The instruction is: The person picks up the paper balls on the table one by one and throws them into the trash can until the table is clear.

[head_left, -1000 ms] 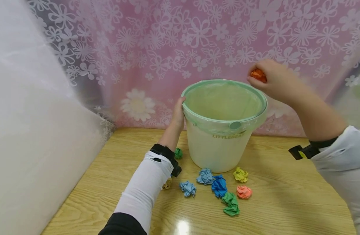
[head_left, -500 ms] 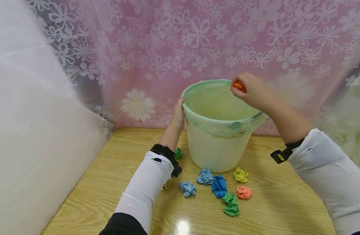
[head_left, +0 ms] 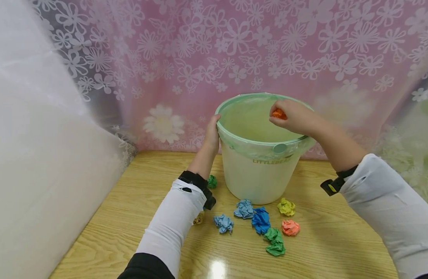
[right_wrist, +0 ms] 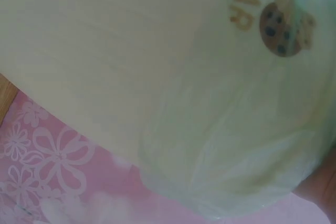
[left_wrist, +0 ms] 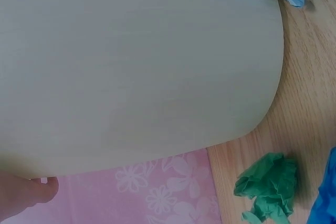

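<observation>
Right hand (head_left: 293, 116) with orange paper ball (head_left: 279, 114): right of the bucket (head_left: 257, 180) a second ago, now lower and over its mouth.
Curtain (head_left: 270, 35): pink with white flowers, spanning the far side; a milky sheet (head_left: 43, 128) hangs at left.
Bench (head_left: 343, 232): pale wood grain, bright glare at the near edge; a dropped ball could roll on it.
Bucket: upright toward the far side; it could tip if the right forearm (head_left: 339, 147) leans on the rim. Contact there is unclear.
Liner (head_left: 236, 147): thin, green, folded over the rim; a snag could drag it inward.
Left hand (head_left: 212, 133): grips the left side at the rim, fingers mostly hidden; slackening could leave the bucket unsteady.
Right hand's grip: curled round the orange paper ball; loosening it off to the right could miss the mouth.
Loose paper balls (head_left: 261, 221): blue, green, yellow, coral, tan, around the bucket's base; a sliding bucket could scatter them.
</observation>
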The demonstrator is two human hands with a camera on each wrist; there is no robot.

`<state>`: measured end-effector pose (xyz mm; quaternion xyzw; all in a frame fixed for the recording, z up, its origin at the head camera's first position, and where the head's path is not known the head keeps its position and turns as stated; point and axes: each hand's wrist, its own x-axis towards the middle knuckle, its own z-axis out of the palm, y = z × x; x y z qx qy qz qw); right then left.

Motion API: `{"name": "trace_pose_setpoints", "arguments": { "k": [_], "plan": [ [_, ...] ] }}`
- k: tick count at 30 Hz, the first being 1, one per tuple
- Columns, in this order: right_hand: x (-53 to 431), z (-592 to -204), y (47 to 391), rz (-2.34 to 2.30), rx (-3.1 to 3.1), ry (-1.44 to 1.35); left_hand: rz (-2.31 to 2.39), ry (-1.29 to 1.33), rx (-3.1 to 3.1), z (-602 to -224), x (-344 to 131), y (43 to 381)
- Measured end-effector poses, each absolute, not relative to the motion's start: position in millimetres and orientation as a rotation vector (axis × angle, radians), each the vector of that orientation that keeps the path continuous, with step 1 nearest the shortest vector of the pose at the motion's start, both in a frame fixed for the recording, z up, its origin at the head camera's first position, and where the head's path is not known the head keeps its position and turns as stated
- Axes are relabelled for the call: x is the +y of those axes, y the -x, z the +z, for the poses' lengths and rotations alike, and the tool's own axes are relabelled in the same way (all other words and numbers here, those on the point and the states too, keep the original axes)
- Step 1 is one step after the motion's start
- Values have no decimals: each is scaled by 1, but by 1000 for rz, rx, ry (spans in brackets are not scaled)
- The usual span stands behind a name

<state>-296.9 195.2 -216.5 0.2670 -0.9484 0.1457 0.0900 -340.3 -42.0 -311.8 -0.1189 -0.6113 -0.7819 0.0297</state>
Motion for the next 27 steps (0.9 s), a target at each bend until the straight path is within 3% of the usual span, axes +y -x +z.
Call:
{"name": "trace_pose_setpoints", "arguments": {
  "k": [10, 27],
  "plan": [
    [194, -215, 296, 382, -2917, -834, -2401, 373, -1888, -312, -42, 341],
    [224, -209, 282, 439, -2853, -662, -2389, 373, -1890, -314, -41, 343]
  ]
}}
